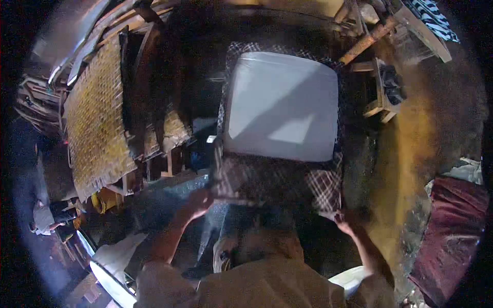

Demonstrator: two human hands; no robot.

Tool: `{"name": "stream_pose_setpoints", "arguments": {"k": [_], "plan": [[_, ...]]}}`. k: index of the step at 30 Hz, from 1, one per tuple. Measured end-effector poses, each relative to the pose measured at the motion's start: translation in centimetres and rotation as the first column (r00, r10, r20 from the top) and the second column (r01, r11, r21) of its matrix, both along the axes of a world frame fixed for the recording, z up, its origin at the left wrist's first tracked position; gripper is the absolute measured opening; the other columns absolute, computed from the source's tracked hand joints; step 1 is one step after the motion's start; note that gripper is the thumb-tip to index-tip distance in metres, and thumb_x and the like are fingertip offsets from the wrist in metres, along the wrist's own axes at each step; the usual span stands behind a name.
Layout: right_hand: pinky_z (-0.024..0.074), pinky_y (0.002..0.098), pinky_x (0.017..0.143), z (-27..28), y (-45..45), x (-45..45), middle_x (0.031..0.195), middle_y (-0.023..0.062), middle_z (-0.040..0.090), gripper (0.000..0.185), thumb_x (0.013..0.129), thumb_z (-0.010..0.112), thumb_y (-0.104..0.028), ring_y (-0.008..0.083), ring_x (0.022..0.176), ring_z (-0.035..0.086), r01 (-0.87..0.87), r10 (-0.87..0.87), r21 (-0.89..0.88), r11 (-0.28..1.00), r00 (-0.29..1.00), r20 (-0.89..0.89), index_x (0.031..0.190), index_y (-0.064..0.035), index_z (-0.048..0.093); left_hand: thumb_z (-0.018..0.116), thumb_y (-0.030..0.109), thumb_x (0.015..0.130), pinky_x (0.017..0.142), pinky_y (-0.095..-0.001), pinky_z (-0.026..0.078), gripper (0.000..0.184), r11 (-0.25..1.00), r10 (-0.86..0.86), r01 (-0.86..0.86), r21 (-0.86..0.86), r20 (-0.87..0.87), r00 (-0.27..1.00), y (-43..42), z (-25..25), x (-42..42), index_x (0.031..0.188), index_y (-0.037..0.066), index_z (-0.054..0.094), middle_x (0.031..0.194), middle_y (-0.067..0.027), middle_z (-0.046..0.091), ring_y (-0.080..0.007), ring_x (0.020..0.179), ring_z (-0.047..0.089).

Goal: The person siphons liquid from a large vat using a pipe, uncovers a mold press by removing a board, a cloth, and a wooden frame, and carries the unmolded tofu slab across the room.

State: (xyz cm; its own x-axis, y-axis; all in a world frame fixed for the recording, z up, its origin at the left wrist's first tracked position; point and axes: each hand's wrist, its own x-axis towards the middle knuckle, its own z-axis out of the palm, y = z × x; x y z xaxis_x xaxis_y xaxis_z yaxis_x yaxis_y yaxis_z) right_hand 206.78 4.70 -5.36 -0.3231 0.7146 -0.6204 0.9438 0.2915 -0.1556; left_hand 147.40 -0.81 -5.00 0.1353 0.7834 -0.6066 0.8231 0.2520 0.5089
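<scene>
The camera here sits on the head of a person (267,285), facing forward and down, close over the left hand (201,201) and right hand (345,223) at lower centre, its round view dark-cornered.

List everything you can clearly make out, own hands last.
Smooth squarish block: 1, pale grey, upper centre
Checked fabric cloth: 1, dark with pale lines, around block
Woven flat panel: 1, yellowish, left
Small wooden stand: 1, brown, right of block
Round wooden pole: 1, orange, upper right
Striped cloth: 1, black and white, top right
Crumpled fabric sheet: 1, maroon, lower right
Rounded objects: 2, whitish, bottom left and right
Background person: 1, pale top, far left
Left hand: 1, bare, cloth's near-left corner
Right hand: 1, bare, cloth's near-right corner
</scene>
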Motion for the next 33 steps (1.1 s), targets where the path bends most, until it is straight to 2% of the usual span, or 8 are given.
{"name": "stream_pose_setpoints", "arguments": {"k": [1,2,3,8,10,12,19,33], "plan": [[0.0492,0.0369,0.084,4.6,-1.5,-1.5,0.11,0.0155,0.06,0.039,0.089,0.057,-0.034,0.0231,0.1,0.059,0.117,-0.097,-0.151,0.982,0.987,0.128,0.112,-0.0023,0.056,0.048,0.026,0.092,0.08,-0.0464,0.048,0.021,0.999,0.039,-0.039,-0.007,-0.081,0.996,-2.7,3.0,0.3,0.094,0.009,0.06,0.092,-0.0146,0.062,-0.0311,0.09,0.06],[0.0502,0.0405,0.08,-0.2,-7.4,2.4,0.103,0.0154,0.063,0.039,0.087,0.059,-0.037,0.0254,0.092,0.062,-0.324,0.374,0.499,0.803,0.928,0.001,0.107,-0.0039,0.06,0.049,0.027,0.091,0.08,-0.0455,0.048,0.021,0.997,0.032,-0.041,-0.069,-0.116,0.993,-5.5,2.4,-0.1,0.095,0.009,0.06,0.092,-0.0142,0.062,-0.0307,0.089,0.06],[0.0513,0.0421,0.075,1.4,-7.5,2.1,0.09,0.0142,0.066,0.036,0.086,0.059,-0.039,0.0284,0.081,0.064,0.079,-0.101,-0.177,0.981,0.988,-0.119,0.102,-0.0064,0.064,0.05,0.028,0.09,0.08,-0.0445,0.048,0.021,0.988,0.045,-0.05,-0.148,-0.037,0.998,-9.2,-0.3,-0.9,0.096,0.009,0.059,0.091,-0.0137,0.062,-0.0304,0.089,0.06],[0.0501,0.0419,0.066,-4.4,-5.7,0.8,0.079,0.0114,0.066,0.03,0.087,0.056,-0.036,0.0292,0.072,0.063,-0.041,0.013,-0.138,0.99,0.98,-0.2,0.095,-0.0078,0.064,0.057,0.027,0.085,0.081,-0.0389,0.049,0.028,0.929,0.341,-0.362,-0.076,0.554,0.759,-15.6,-13.6,-3.3,0.109,0.013,0.054,0.098,-0.0097,0.058,-0.0284,0.095,0.057],[0.0496,0.0406,0.069,-7.6,-1.4,1.1,0.085,0.0106,0.066,0.029,0.089,0.055,-0.033,0.0269,0.076,0.063,0.078,-0.141,-0.343,0.936,0.977,-0.163,0.098,-0.0068,0.063,0.06,0.025,0.084,0.082,-0.0354,0.048,0.034,0.375,0.927,-0.508,-0.775,0.319,0.198,-9.3,-15.1,-4.2,0.115,0.012,0.052,0.108,-0.0084,0.056,-0.0264,0.101,0.055],[0.0486,0.0365,0.074,-13.7,4.4,4.1,0.092,0.0096,0.066,0.027,0.09,0.054,-0.028,0.0232,0.082,0.062,0.32,-0.394,-0.353,0.879,0.905,-0.161,0.104,-0.0062,0.063,0.063,0.03,0.085,0.085,-0.0385,0.047,0.042,0.992,0.12,-0.117,0.043,-0.07,0.99,-0.7,-14.9,-5.2,0.12,0.009,0.052,0.114,-0.008,0.055,-0.0246,0.104,0.053],[0.0398,0.0358,0.095,-19.5,29.4,1.7,0.131,0.0055,0.051,0.05,0.092,0.053,-0.036,0.0191,0.114,0.05,0.771,-0.894,-0.497,0.399,0.205,-0.399,0.134,-0.0113,0.045,0.059,0.044,0.087,0.092,-0.0436,0.042,0.05,0.3,0.935,-0.931,-0.21,0.261,0.242,23.2,-22.2,-9.2,0.123,0.01,0.053,0.119,-0.005,0.056,-0.0241,0.108,0.053],[0.0435,0.0355,0.087,-30.7,52.2,2.1,0.119,0.0031,0.054,0.046,0.094,0.05,-0.032,0.0206,0.1,0.053,0.67,-0.833,-0.679,0.301,-0.162,-0.53,0.134,-0.0106,0.043,0.061,0.038,0.083,0.087,-0.0444,0.045,0.048,0.623,0.75,-0.731,0.278,0.054,0.659,49.4,-23.1,-11.4,0.12,0.007,0.055,0.11,-0.0101,0.059,-0.0283,0.102,0.056]]}}
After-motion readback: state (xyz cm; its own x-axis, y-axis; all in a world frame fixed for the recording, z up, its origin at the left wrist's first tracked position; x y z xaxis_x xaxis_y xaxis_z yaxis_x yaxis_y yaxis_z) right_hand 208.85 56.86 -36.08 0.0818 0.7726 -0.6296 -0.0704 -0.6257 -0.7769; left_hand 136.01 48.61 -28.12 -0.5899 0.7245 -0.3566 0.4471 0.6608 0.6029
